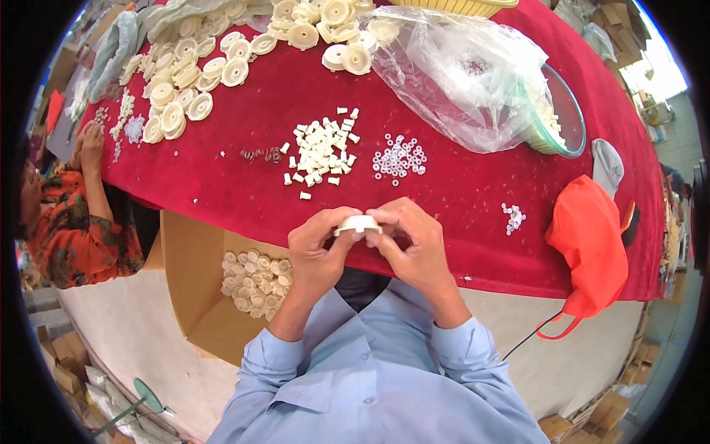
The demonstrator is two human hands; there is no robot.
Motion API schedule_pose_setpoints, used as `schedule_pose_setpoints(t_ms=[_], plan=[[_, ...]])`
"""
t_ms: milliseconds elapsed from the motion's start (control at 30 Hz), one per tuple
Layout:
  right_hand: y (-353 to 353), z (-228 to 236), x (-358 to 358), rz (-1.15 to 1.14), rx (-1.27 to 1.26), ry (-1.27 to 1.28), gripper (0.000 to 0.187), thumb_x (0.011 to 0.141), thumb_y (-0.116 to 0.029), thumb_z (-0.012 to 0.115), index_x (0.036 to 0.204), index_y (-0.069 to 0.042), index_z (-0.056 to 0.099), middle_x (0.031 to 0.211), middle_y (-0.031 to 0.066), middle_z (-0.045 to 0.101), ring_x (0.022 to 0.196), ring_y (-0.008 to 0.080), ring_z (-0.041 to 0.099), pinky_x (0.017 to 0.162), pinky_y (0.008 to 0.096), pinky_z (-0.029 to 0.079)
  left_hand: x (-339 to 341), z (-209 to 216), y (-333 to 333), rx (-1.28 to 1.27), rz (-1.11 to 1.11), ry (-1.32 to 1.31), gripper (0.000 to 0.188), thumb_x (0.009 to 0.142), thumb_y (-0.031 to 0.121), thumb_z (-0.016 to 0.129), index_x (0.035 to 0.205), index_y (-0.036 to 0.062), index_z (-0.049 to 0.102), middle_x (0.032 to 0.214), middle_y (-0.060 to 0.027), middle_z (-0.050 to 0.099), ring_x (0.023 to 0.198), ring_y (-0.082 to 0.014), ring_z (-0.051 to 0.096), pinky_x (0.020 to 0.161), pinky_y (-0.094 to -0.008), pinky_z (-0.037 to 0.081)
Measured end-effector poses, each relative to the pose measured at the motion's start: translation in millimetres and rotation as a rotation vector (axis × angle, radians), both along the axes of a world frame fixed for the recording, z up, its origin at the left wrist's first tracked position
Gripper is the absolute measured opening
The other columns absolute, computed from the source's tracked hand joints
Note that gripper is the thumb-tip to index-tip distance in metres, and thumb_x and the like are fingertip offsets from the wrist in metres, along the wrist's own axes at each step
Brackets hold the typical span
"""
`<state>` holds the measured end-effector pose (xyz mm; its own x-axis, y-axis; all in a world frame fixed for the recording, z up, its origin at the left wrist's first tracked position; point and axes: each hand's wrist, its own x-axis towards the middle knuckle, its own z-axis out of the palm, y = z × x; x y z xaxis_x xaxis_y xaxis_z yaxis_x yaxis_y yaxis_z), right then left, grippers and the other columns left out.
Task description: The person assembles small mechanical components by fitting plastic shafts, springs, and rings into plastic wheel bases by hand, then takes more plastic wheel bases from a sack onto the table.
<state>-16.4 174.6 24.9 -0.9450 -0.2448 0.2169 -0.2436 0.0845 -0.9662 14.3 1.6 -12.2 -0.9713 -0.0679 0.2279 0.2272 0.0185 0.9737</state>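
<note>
Both my hands meet at the near edge of a red-covered table (458, 185). My left hand (314, 248) and my right hand (410, 237) together pinch one cream round plastic disc (357, 224) between the fingertips. Just beyond the hands lies a heap of small cream plastic pegs (320, 152). A cluster of tiny white rings (399, 157) lies to the right of the pegs. Below the table edge on my left, an open cardboard box (192, 296) holds a pile of cream discs (255, 283).
Many cream discs (185, 81) spread over the far left of the table. A clear plastic bag (458, 70) covers a green-rimmed bowl (569, 118). An orange cap (588, 244) hangs at the right edge. Another person in a patterned orange shirt (70, 237) works at the left.
</note>
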Motion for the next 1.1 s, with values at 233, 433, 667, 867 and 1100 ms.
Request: schedule_pose_setpoints(t_ms=[233, 433, 667, 867, 1100], plan=[[39.3, 10.5, -43.5, -0.197, 0.384, 0.086, 0.010, 0.089, 0.003, 0.071, 0.098, 0.001, 0.072, 0.085, 0.0125, 0.068, 0.073, 0.0235, 0.071, 0.066, 0.0334, 0.056, 2.0, 3.4, -2.6, 0.097, -0.008, -0.014, 0.018, 0.098, -0.004, 0.068, 0.116, -0.0021, 0.066, 0.106, -0.0096, 0.071, 0.093, -0.0138, 0.070, 0.081, -0.0276, 0.059], [28.3, -5.6, -57.3, -0.213, 0.598, 0.298, 0.008, 0.087, -0.006, 0.076, 0.094, -0.007, 0.074, 0.087, 0.0110, 0.066, 0.076, 0.0331, 0.068, 0.067, 0.0401, 0.055, 0.5, 7.5, -0.6, 0.105, -0.017, -0.031, 0.022, 0.098, -0.006, 0.067, 0.119, -0.0014, 0.064, 0.107, -0.0099, 0.071, 0.095, -0.0147, 0.071, 0.082, -0.0282, 0.060], [26.9, -1.3, -54.3, -0.164, 0.815, 0.377, 0.007, 0.087, -0.011, 0.077, 0.093, -0.009, 0.074, 0.090, 0.0089, 0.064, 0.075, 0.0340, 0.067, 0.067, 0.0429, 0.054, 2.1, 5.5, -5.4, 0.114, -0.074, -0.025, 0.018, 0.100, -0.006, 0.063, 0.114, 0.0009, 0.055, 0.106, -0.0165, 0.072, 0.092, -0.0180, 0.072, 0.081, -0.0298, 0.060], [17.7, 27.0, -28.9, 0.018, 0.230, -0.080, 0.008, 0.085, -0.002, 0.076, 0.093, -0.004, 0.074, 0.086, 0.0072, 0.066, 0.069, 0.0177, 0.065, 0.062, 0.0315, 0.050, 9.9, 4.3, -16.2, -0.107, -0.150, 0.250, 0.028, 0.097, -0.015, 0.049, 0.115, 0.0053, 0.049, 0.104, -0.0220, 0.075, 0.084, -0.0272, 0.077, 0.070, -0.0347, 0.063], [8.9, 59.3, -5.0, 0.277, -0.058, -0.286, 0.008, 0.084, -0.004, 0.077, 0.091, -0.003, 0.080, 0.080, 0.0014, 0.064, 0.066, 0.0066, 0.055, 0.059, 0.0253, 0.042, 23.2, 44.2, -26.9, -0.372, -0.185, 0.443, 0.037, 0.070, -0.005, 0.072, 0.103, 0.0054, 0.058, 0.099, -0.0203, 0.074, 0.070, -0.0296, 0.073, 0.054, -0.0331, 0.056]])
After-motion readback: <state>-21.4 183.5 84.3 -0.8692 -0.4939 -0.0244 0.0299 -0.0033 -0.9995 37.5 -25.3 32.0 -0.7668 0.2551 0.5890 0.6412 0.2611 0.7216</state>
